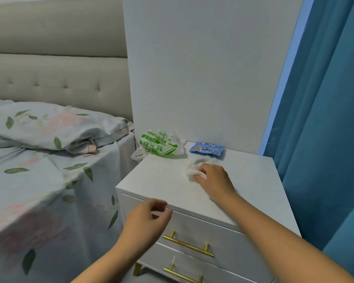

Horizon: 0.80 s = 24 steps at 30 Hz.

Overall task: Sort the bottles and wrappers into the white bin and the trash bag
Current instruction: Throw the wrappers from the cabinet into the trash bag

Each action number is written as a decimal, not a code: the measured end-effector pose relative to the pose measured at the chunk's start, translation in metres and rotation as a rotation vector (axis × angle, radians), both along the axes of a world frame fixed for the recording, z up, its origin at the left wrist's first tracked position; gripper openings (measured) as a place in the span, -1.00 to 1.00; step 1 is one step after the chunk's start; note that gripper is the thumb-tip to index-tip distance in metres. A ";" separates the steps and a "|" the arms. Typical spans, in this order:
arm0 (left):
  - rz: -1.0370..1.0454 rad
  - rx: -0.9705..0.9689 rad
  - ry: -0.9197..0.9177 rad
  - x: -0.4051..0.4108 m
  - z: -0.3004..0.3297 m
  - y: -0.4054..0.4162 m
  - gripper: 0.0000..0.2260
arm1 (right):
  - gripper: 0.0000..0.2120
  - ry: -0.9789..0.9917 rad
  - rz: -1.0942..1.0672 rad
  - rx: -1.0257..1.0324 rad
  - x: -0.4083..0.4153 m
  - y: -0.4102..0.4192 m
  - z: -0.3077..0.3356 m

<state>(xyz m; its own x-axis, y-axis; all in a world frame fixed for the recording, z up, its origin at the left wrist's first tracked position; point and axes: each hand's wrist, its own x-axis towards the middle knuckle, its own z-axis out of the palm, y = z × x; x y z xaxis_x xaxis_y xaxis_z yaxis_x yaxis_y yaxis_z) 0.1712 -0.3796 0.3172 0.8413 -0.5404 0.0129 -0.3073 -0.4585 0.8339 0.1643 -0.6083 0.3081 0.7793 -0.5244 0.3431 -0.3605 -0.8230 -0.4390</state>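
Right hand (pixel 212 176) grips a crumpled white tissue (pixel 192 172) on the surface (pixel 161 180); left hand (pixel 149 217) hovers loosely curled, holding nothing.

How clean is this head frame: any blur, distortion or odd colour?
Head view: wide-angle bending curves the grey wall edge and the blue curtain; motion blur smears the crumpled white tissue under the right hand and the left hand; light is soft and bluish, with faint shadows; print on the green-and-white plastic bag stays illegible.
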 end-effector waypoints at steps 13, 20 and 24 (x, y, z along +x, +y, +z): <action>0.094 -0.637 0.929 0.033 0.029 -0.059 -0.84 | -0.88 -0.292 0.640 0.357 -0.038 0.031 0.030; 0.104 -0.286 0.255 0.055 -0.003 -0.080 -0.74 | -0.61 -0.149 0.042 -0.135 0.021 -0.048 0.025; 0.028 -0.240 0.225 0.059 -0.003 -0.079 -0.82 | -0.42 0.140 -0.086 -0.252 0.054 -0.074 0.021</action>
<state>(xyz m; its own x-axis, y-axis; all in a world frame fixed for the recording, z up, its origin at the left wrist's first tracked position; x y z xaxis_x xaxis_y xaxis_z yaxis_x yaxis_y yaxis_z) 0.2303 -0.4583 0.3144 0.8519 -0.5212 -0.0503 -0.0937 -0.2462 0.9647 0.2185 -0.6822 0.3287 0.7845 -0.5028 0.3629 -0.4766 -0.8633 -0.1658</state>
